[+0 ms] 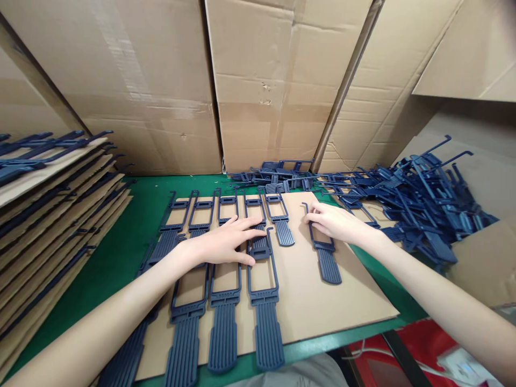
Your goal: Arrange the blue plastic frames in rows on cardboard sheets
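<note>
My right hand (322,217) is closed with its fingertips on the upper end of a dark blue plastic bracket (329,266), which has an open frame, a hooked tip and a ribbed paddle end. This bracket lies against the right side of a flat cardboard sheet (358,301). My left hand (231,241) is spread out, palm down, over the middle of two rows of similar brackets. Just beneath its fingers is another blue bracket (268,336) in the front row. A smaller-looking bracket (285,234) in the back row lies between my hands.
A tangled heap of blue brackets (427,199) stands at the right, and more loose brackets (274,174) lie behind the sheet. At the left rises a stack of cardboard sheets (52,242) with brackets between them. Large cardboard boxes (161,80) wall off the back of the green table (149,185).
</note>
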`<state>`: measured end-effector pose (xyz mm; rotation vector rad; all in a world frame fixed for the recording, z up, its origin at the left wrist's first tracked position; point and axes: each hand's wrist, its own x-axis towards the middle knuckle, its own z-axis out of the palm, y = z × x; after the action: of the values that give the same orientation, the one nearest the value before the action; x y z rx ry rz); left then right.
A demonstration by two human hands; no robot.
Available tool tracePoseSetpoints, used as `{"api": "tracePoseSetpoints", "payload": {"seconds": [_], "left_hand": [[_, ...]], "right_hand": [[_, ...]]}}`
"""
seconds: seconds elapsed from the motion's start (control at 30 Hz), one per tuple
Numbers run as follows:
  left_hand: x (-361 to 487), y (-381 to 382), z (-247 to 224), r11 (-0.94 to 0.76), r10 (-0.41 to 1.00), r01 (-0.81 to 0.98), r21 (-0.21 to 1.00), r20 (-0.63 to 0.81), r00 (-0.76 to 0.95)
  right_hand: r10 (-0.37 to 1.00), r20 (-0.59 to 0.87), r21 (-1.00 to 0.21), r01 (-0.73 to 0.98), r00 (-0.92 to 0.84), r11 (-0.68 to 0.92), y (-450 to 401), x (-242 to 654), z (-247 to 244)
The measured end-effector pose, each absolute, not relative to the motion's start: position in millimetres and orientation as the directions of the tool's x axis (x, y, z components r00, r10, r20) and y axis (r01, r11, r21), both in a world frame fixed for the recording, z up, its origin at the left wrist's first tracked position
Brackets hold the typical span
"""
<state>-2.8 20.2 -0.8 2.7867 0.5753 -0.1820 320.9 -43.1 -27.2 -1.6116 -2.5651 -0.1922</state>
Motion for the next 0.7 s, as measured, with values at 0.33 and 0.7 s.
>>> {"api": "tracePoseSetpoints", "payload": {"seconds": [0.33,0.7], "left_hand": [[-2,20,0,-0.866,0.382,0.429,0.256,-0.215,0.899],[-2,19,1,-0.864,0.389,0.433,0.257,-0.206,0.898]], "right_hand": [[0.837,0.412,-0.078,0.901,-0.360,0.427,-62,342,-26],[0.882,0.301,-0.118,0.903,-0.363,0.413,-50,338,-41]]}}
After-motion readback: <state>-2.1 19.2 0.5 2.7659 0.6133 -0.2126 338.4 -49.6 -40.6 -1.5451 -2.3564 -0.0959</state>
